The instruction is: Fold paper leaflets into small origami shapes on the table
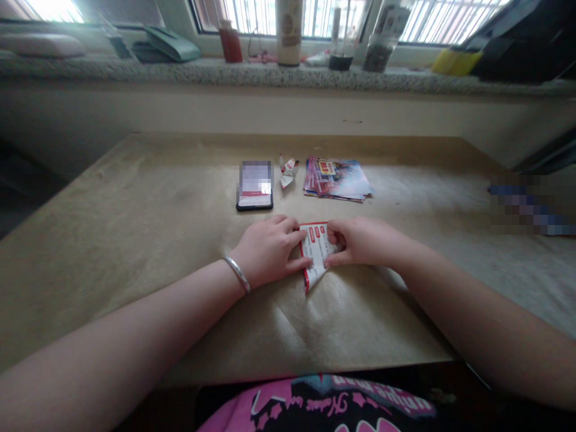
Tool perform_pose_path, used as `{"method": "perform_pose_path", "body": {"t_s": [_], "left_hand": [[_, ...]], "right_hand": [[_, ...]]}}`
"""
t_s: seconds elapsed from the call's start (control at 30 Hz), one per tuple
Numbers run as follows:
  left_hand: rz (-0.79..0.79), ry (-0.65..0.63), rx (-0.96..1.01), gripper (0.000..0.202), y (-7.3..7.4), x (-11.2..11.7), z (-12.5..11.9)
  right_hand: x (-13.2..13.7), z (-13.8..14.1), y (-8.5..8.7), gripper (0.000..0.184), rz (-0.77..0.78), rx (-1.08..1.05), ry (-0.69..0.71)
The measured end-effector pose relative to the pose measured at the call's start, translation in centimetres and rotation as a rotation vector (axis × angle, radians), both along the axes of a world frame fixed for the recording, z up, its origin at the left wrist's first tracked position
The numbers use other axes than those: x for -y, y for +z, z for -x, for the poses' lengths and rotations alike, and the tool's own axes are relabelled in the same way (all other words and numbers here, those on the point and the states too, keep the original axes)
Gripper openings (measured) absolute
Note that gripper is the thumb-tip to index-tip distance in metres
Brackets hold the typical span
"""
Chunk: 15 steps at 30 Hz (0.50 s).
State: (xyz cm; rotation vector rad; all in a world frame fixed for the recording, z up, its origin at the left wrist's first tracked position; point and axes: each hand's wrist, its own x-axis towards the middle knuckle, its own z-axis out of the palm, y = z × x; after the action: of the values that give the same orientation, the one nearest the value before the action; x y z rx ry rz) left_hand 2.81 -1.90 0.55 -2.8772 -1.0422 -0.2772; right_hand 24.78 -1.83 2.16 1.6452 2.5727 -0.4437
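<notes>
A white paper sheet with red edges and red labels (317, 243) lies on the table, partly folded, with a pointed corner towards me. My left hand (274, 249), with a silver bangle at the wrist, presses on its left side, thumb and fingers on the paper. On the right side my right hand (355, 243) has its fingers curled and its thumb at the edge, pinching the paper. Beyond the hands stands a small folded paper figure (288, 172) in the same white and red. Part of the sheet is hidden under my fingers.
A phone (255, 186) lies beyond my left hand, and a stack of colourful printed leaflets (339, 178) lies beyond my right. A blurred blue item (531, 207) rests at the table's right edge. Bottles and jars (288, 33) line the stone windowsill (252, 73).
</notes>
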Motion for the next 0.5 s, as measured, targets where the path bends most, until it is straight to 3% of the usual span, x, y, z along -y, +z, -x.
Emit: {"method": "perform_pose_path", "body": {"t_s": [0.5], "left_hand": [[0.014,0.006,-0.005,0.044,0.1,-0.1,-0.2]], "right_hand": [[1.2,1.2,-0.2,0.04,-0.017,-0.073,0.101]]}}
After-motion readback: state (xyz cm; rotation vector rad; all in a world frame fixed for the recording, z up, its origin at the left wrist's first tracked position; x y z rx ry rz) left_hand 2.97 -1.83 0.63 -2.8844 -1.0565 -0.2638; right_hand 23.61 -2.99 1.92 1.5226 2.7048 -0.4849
